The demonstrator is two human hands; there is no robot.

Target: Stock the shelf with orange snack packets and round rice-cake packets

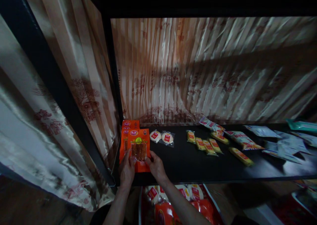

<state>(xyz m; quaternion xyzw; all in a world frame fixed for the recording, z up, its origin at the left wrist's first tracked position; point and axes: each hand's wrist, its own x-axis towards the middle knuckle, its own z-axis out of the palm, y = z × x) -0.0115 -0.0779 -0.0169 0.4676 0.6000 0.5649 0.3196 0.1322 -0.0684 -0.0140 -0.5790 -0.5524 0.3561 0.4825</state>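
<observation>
An orange snack packet with a clear window showing brown strips is held upright between my two hands. My left hand grips its lower left edge, thumb on the front. At the lower right edge, my right hand pinches it with the thumb on the front. Behind and to the left, more orange packets stand overlapped in the shelf's left corner. Just right of the held packet lie two round white wrapped snacks.
Along the black shelf lie several yellow-wrapped snacks, red-and-white bags, silvery packets and a teal packet. A patterned curtain hangs behind, with a black post at left. Below, a box holds white snacks and red packets.
</observation>
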